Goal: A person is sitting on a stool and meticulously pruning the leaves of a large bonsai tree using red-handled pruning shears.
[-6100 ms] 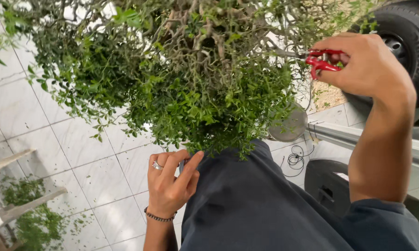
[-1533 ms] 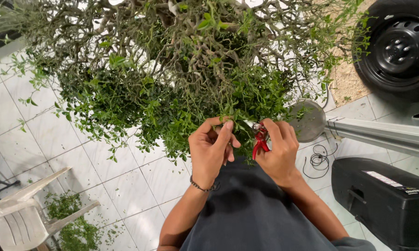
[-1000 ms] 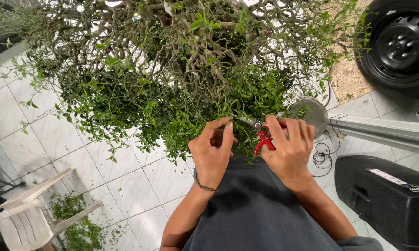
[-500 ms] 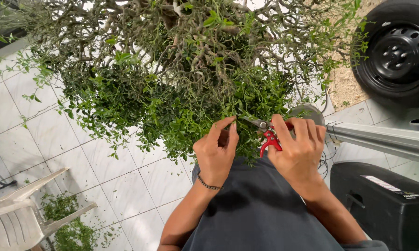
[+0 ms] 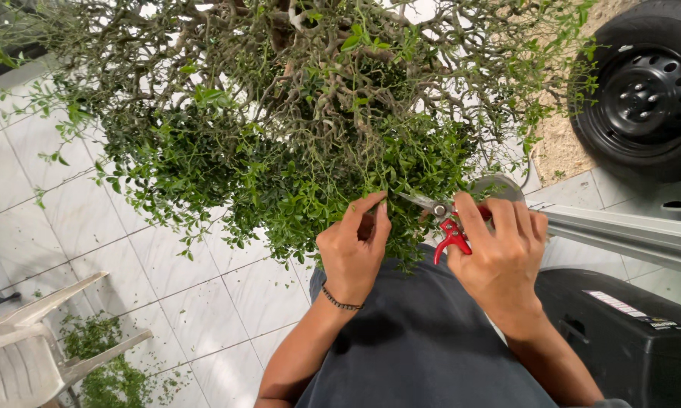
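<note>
- While the camera looks down, my left hand (image 5: 352,253) pinches a sprig at the lower fringe of the small-leaved shrub (image 5: 295,136), thumb and fingers closed on it, a dark bracelet (image 5: 340,301) at the wrist.
- My right hand (image 5: 499,253) has its grip wrapped shut around the red-handled pruning shears (image 5: 445,223); the blades point left toward the pinched sprig and look slightly parted, though foliage blurs the tips.
- Compared with half a second back, both hands sit almost where they were, the shears a touch nearer the left fingers; six seconds ago the right hand was working high at the right of the crown and the left hung idle below.
- I judge the trimming has moved from the upper right of the crown to this low front fringe, with a cut lined up but not yet made.
- Green clippings (image 5: 102,370) lie on the white tiled floor (image 5: 204,317) toward its lower-left corner, beside a white plastic chair (image 5: 30,340).
- A black wheel (image 5: 646,91) stands at the upper right, a black case (image 5: 620,325) at the lower right, well apart from the hands.
</note>
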